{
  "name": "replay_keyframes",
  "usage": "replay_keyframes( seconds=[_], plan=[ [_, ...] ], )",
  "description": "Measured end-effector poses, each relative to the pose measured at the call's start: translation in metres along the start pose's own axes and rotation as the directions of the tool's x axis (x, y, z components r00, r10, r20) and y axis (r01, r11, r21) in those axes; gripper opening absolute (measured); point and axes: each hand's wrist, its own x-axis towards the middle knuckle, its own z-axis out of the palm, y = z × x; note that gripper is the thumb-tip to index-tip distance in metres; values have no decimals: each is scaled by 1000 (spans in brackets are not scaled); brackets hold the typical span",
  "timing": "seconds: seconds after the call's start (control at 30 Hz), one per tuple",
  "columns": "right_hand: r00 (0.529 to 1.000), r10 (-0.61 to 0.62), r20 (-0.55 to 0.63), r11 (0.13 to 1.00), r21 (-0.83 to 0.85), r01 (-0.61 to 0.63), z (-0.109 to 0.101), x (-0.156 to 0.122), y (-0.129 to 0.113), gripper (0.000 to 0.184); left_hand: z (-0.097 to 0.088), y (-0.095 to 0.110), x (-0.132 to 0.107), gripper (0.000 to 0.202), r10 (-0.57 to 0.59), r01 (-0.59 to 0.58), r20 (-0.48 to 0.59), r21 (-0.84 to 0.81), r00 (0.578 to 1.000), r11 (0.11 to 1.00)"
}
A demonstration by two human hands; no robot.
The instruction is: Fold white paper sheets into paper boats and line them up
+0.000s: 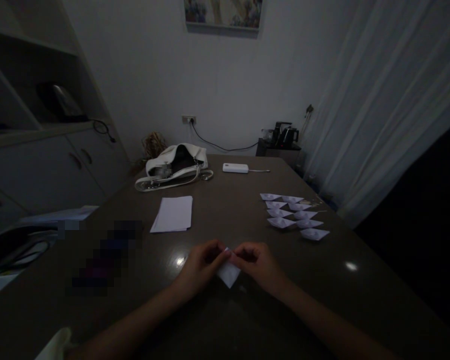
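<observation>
A small piece of folded white paper (229,275) is pinched between both hands, low in the middle of the head view. One pointed corner faces me, and its upper corner lies under the fingertips. My left hand (204,262) grips it from the left with thumb and fingers together. From the right, my right hand (258,261) pinches the same paper, its thumb close to the left one. Beyond the right hand, several folded paper boats (280,223) stand in rows on the dark table (225,210). A stack of white paper sheets (173,214) lies beyond the left hand.
A white handbag (180,162) lies open at the table's far left. A white power bank (235,168) with a short cable sits at the far edge. Kettles (287,135) stand on a small cabinet behind. A pale curtain (390,85) hangs along the right.
</observation>
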Motion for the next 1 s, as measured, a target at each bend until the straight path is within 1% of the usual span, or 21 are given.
replay_keyframes(
  seconds=[0.07,0.17,0.23,0.33,0.37,0.43,0.5,0.57,0.67,0.83,0.93,1.0],
  plan=[
    [997,66,49,996,49,-68,0,0,2,28,0,-2,-1,28,-3,2,-27,-11,1000,1000],
    [978,172,113,976,117,-186,1,2,4,39,1,-5,-1,27,-28,26,-52,-45,998,999],
    [974,205,101,965,144,-218,2,3,4,43,3,-5,-1,27,-28,25,-61,-40,998,999],
    [973,222,68,951,204,-231,4,3,4,46,5,-4,-2,27,-12,10,-94,-23,996,1000],
    [970,226,87,943,231,-241,6,3,4,45,5,-3,-2,27,-15,12,-107,-26,994,1000],
    [956,230,181,924,268,-273,9,2,6,46,6,-2,-3,27,-28,23,-124,-43,992,999],
    [937,229,264,916,267,-299,13,1,8,48,6,-2,-3,27,-35,29,-121,-57,992,998],
    [933,239,270,919,247,-307,14,1,10,49,7,-4,-3,27,-33,26,-116,-56,993,998],
    [938,257,233,934,190,-304,13,1,9,48,8,-5,-3,27,-46,39,-139,-57,989,998],
    [922,273,274,934,155,-323,7,1,3,50,9,-6,-4,28,-61,44,-191,-90,980,995],
    [943,222,250,955,141,-262,6,-1,2,50,9,-6,-4,29,-74,52,-208,-109,975,993],
    [957,187,220,966,134,-220,6,-1,2,50,7,-6,-4,29,-90,64,-177,-147,980,987]
  ],
)
